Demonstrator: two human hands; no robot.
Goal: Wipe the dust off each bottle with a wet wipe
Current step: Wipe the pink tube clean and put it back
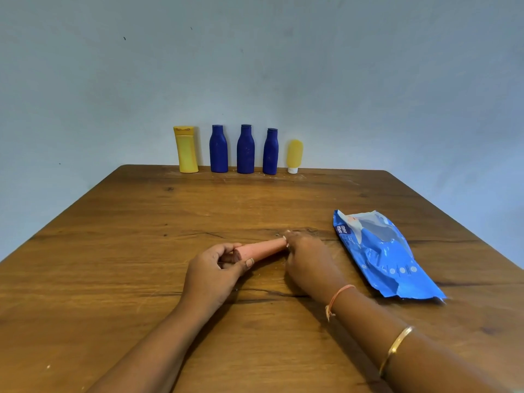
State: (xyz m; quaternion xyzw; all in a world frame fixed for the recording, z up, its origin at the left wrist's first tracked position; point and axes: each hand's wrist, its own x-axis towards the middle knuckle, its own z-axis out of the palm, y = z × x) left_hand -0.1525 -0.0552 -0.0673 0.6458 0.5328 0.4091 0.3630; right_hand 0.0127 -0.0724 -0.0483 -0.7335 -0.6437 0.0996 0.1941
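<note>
A small pink bottle (262, 250) lies on its side just above the wooden table (141, 265), held between both hands. My left hand (214, 275) grips its wider end with curled fingers and thumb. My right hand (307, 258) is curled round its narrow end; no wipe is visible in it. Along the table's far edge stand a tall yellow bottle (186, 149), three dark blue bottles (218, 149) (245, 149) (270, 152), and a small yellow tube (295, 156) on its white cap. A blue wet wipe pack (380, 255) lies to the right of my hands.
A pale blue wall rises directly behind the row of bottles. The table edges run off to the left and right of the view. Bracelets sit on my right wrist and forearm.
</note>
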